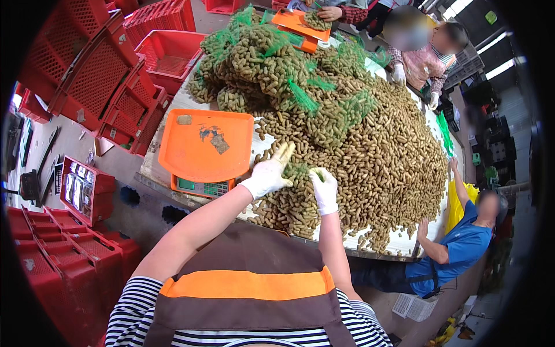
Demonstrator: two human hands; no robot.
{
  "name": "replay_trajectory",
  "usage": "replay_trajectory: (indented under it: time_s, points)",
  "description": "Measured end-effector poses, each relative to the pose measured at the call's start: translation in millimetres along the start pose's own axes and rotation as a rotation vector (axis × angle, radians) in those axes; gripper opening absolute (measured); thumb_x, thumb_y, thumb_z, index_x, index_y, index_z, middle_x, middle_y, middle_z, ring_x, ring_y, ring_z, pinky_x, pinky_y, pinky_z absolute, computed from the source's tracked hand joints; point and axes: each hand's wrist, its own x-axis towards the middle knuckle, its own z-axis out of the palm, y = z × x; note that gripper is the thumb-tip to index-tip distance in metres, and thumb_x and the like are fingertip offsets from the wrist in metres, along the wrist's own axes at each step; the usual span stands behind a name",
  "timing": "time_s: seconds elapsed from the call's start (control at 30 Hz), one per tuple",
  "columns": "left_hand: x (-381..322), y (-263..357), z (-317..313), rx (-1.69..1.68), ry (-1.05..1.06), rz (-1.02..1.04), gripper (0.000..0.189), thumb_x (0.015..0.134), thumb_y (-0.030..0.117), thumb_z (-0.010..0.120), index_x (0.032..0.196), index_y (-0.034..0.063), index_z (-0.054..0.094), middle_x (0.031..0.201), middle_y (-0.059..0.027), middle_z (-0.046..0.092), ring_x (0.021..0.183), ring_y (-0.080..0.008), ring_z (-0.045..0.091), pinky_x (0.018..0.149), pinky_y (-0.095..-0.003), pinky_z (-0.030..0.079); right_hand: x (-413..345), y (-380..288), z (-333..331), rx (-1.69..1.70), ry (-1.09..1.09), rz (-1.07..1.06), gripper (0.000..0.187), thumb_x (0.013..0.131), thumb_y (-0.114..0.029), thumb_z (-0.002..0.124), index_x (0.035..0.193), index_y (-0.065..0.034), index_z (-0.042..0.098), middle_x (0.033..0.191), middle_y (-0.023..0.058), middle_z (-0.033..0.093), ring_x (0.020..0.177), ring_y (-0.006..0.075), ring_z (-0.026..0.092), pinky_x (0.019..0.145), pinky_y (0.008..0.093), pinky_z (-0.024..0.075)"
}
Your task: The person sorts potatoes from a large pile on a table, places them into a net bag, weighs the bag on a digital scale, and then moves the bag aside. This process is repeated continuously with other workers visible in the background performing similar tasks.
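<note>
My left hand point(269, 174), in a white glove stained yellowish at the fingers, rests over the peanuts with its fingers extended and thumb apart. To its right, my right hand point(325, 191), also gloved, has curled fingers with a bit of green mesh showing in them. Between the two hands lies a green mesh bag point(298, 170), its netting bunched above peanuts near the table's front edge. How much of the bag is filled is hard to see. A large heap of unshelled peanuts point(390, 160) spreads to the right of my hands.
An orange weighing scale point(204, 152) stands left of my hands. Filled mesh bags point(256, 60) pile up behind it. Red plastic crates point(95, 73) are stacked on the left. Across the table are a second scale point(299, 24) and co-workers; a person in blue point(459, 247) leans at the right.
</note>
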Motion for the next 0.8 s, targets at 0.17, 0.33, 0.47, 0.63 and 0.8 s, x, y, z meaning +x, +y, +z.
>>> replay_trajectory:
  time_s: [0.17, 0.33, 0.47, 0.63, 0.8]
  points:
    - [2.3, 23.6, -19.0, -0.715, -0.05, -0.152, 0.02, 0.098, 0.019, 0.056, 0.105, 0.0049, 0.069, 0.102, -0.0042, 0.065, 0.089, -0.0148, 0.06, 0.083, -0.0293, 0.047, -21.5, -83.5, -40.3, 0.253, 0.118, -0.125, 0.012, 0.091, -0.003, 0.065, 0.1, 0.0002, 0.071, 0.09, 0.0043, 0.068, 0.085, 0.0115, 0.06, 0.078, 0.0237, 0.0467]
    - [-43.2, 57.7, -123.2, -0.59, 0.308, 0.132, 0.016, 0.094, -0.001, 0.055, 0.105, 0.0017, 0.068, 0.094, -0.0057, 0.061, 0.073, -0.0105, 0.06, 0.066, -0.0252, 0.049, -26.5, -185.3, -51.1, 0.14, 0.07, -0.506, 0.024, 0.082, 0.006, 0.07, 0.105, -0.0006, 0.072, 0.092, 0.0085, 0.071, 0.081, 0.0168, 0.066, 0.074, 0.0266, 0.0511]
    - [-78.7, 71.2, -206.4, -0.458, 0.475, 0.175, 0.024, 0.088, -0.008, 0.057, 0.105, 0.0033, 0.069, 0.086, -0.0053, 0.059, 0.075, -0.0138, 0.058, 0.069, -0.0272, 0.048, -13.5, -236.0, -27.3, 0.31, 0.027, -0.644, 0.021, 0.087, 0.006, 0.065, 0.106, 0.0005, 0.071, 0.094, 0.0083, 0.068, 0.074, 0.0123, 0.063, 0.064, 0.0242, 0.0522]
    - [-95.0, 36.0, -234.1, -0.308, 0.665, 0.201, 0.024, 0.086, -0.008, 0.057, 0.106, 0.0005, 0.067, 0.088, -0.0089, 0.06, 0.078, -0.0193, 0.058, 0.076, -0.0288, 0.047, 6.6, -233.7, 27.4, 0.288, -0.028, -0.582, 0.019, 0.09, 0.002, 0.065, 0.107, 0.0001, 0.071, 0.096, 0.0046, 0.069, 0.083, 0.0097, 0.062, 0.075, 0.0221, 0.0498]
    - [-114.4, -8.9, -224.1, -0.049, 0.564, -0.043, 0.027, 0.092, 0.0, 0.057, 0.118, 0.0027, 0.063, 0.104, -0.0116, 0.064, 0.097, -0.0199, 0.062, 0.085, -0.0318, 0.05, 14.6, -191.4, 84.2, 0.337, -0.188, -0.332, 0.023, 0.091, 0.0, 0.064, 0.114, -0.0018, 0.069, 0.101, 0.0072, 0.07, 0.088, 0.0115, 0.063, 0.079, 0.0237, 0.0497]
